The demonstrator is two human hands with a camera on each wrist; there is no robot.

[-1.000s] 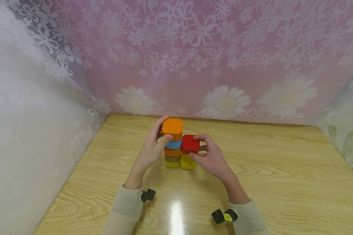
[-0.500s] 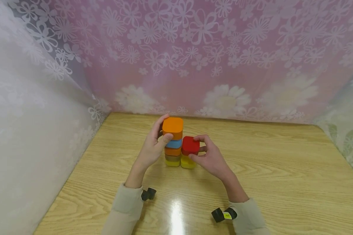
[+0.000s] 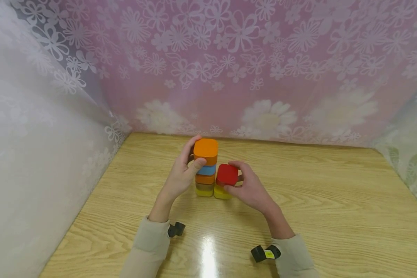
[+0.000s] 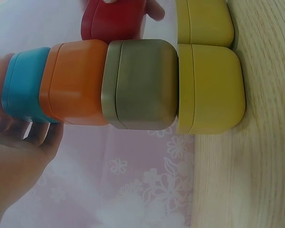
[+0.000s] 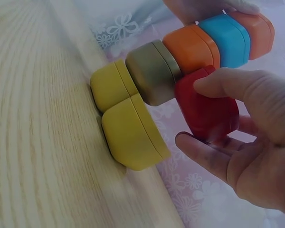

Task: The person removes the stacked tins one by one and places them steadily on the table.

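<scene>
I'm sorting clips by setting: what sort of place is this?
Probably an indoor tabletop booth: yellowish wood-grain table, pink white-flowered curtain behind it, whitish floral curtain on the left.

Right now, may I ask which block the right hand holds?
The red block, the only red one: it's held above the yellow block beside the stack, with a gap between.

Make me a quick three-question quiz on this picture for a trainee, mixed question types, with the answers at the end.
1. Multiple choice: which hand grips the red box? A) left B) right C) both
2. True or false: the red box is resting flat on the table.
3. Fill in: in the tall stack, the box directly beneath the blue box is ____.

Key:
1. B, the right hand.
2. False; it is held up, with a gap above the separate yellow box.
3. Orange.
</scene>
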